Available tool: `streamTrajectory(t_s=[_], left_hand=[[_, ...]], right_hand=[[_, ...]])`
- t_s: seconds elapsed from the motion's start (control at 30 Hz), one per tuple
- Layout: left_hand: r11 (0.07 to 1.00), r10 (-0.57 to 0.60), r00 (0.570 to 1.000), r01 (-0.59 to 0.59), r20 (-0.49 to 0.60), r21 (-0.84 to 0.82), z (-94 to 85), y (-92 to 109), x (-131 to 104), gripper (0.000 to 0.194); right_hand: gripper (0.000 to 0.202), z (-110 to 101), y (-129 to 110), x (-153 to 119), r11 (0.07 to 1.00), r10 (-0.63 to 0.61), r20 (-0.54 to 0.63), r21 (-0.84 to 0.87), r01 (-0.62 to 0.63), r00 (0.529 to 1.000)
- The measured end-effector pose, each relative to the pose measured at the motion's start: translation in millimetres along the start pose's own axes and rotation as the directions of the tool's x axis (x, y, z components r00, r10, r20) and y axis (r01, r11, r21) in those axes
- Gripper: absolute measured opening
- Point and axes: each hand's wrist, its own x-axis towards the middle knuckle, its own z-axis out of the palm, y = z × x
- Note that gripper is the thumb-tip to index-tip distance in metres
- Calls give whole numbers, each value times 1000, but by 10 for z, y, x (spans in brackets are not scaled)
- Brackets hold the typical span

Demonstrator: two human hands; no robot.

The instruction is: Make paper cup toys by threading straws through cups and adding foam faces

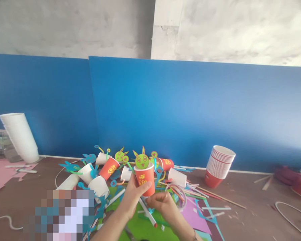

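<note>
A red paper cup (147, 182) with yellow lettering is upright in my left hand (130, 198), the thumb across its front and the fingers behind it. Above the cup's rim shows a green paper rabbit face (141, 162) with pink-edged ears and heart eyes. Green and blue straws stick out to its sides, some ending in paper discs. My right hand (163, 203) is just under the cup's base, thumb and fingertips pinched together; what is between them, if anything, is too small to make out. A white marker (147, 212) with a red end lies below the hands.
Several finished-looking cups with paper animals, such as a tipped red cup (109, 169), crowd the table behind. A red-and-white cup stack (220, 165) stands right, a white cup stack (20, 137) left. Wooden sticks (223, 198), straws and coloured paper lie about. A blue partition (185, 110) closes the back.
</note>
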Motion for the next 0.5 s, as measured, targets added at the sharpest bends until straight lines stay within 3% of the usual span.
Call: streamTrajectory(t_s=[0.2, 0.4, 0.5], left_hand=[[998, -43, 997, 40, 62, 50, 41, -65, -50, 52], [999, 32, 999, -33, 22, 35, 9, -11, -11, 59], [998, -22, 998, 18, 62, 64, 13, -64, -23, 56]], right_hand=[[39, -12, -91, 0, 998, 67, -89, -6, -68, 994], [36, -5, -80, -28, 987, 152, 26, -59, -151, 988], [36, -13, -60, -17, 989, 149, -2, -22, -149, 989]])
